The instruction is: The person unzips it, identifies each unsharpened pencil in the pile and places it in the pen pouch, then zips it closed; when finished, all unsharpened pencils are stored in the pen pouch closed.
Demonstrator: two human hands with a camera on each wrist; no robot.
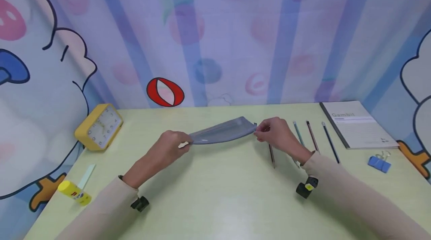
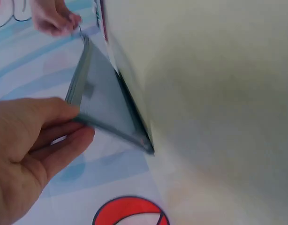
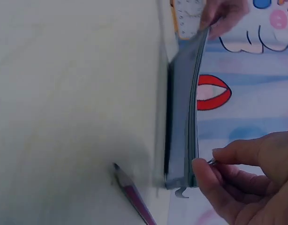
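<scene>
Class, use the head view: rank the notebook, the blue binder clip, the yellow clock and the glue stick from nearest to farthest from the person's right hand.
Measured from the right hand:
1. Notebook, back right of the table.
2. Blue binder clip, right edge, in front of the notebook.
3. Yellow clock, back left.
4. Glue stick, front left corner.

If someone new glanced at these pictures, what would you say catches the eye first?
First, the grey pencil pouch stretched between both hands at the table's middle: the left hand pinches one end, the right hand the zipper end. Next, the yellow clock at the far left, and the pencils beside a notebook on the right.
</scene>
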